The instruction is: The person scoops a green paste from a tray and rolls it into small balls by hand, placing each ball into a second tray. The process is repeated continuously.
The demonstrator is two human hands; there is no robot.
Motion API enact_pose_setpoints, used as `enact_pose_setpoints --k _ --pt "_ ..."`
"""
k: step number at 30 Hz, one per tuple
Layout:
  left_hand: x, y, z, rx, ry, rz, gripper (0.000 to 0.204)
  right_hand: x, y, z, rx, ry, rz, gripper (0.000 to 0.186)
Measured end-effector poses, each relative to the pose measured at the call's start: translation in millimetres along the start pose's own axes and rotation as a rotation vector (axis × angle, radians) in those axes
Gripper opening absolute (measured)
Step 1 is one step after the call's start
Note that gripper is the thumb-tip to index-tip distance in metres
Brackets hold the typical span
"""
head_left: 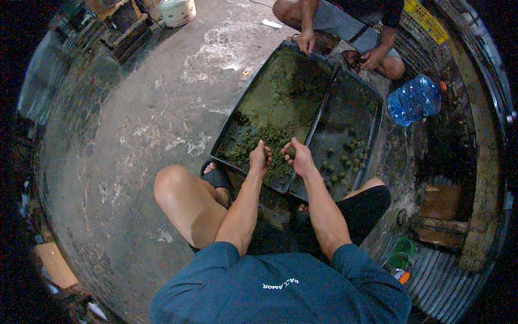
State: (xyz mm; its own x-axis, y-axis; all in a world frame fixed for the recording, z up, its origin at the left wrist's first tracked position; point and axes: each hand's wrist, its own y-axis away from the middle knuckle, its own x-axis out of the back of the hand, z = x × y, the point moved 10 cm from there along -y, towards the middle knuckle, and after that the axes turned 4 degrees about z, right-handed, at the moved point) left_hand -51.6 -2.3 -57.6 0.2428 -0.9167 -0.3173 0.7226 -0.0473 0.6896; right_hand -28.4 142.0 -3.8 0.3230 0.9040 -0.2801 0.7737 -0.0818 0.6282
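Two dark metal trays (226,148) lie side by side before me. The left tray holds crumbly green material (253,132), loose and clumped; several round green lumps (353,146) sit in the right one. My left hand (260,156) is over the near part of the left tray with fingers curled; what they hold, if anything, is hidden. My right hand (298,156), beside the divide between the trays, is curled around a small round green lump (291,152).
A person squats across the trays, one hand (305,42) at the far rim, another (371,58) farther right. A blue plastic water jug (413,100) lies right; a white container (177,13) stands far left. A green container (402,254) and corrugated sheet (437,291) are at lower right.
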Motion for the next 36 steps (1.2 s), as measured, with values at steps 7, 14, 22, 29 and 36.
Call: enact_pose_setpoints --k 7,14,22,29,36 --pt "-23.2 -5.1 -48.3 0.343 0.409 -0.222 0.042 -32.1 12.0 -23.9 0.447 0.923 0.187 0.037" --pt "-27.9 -22.2 -40.3 0.19 0.216 -0.348 0.029 -53.5 33.9 -38.5 0.812 1.261 0.173 0.049" --pt "16.1 -14.0 -7.0 0.053 0.158 0.045 0.037 -11.3 5.4 -22.2 0.116 -0.278 0.036 0.026" --pt "-10.0 12.2 18.6 -0.029 -0.036 0.028 0.037 13.4 0.3 -10.7 0.177 0.048 0.198 0.043" --pt "1.6 -9.4 0.1 -0.007 0.1 -0.038 0.039 25.1 22.0 -17.4 0.064 -0.184 0.062 0.028"
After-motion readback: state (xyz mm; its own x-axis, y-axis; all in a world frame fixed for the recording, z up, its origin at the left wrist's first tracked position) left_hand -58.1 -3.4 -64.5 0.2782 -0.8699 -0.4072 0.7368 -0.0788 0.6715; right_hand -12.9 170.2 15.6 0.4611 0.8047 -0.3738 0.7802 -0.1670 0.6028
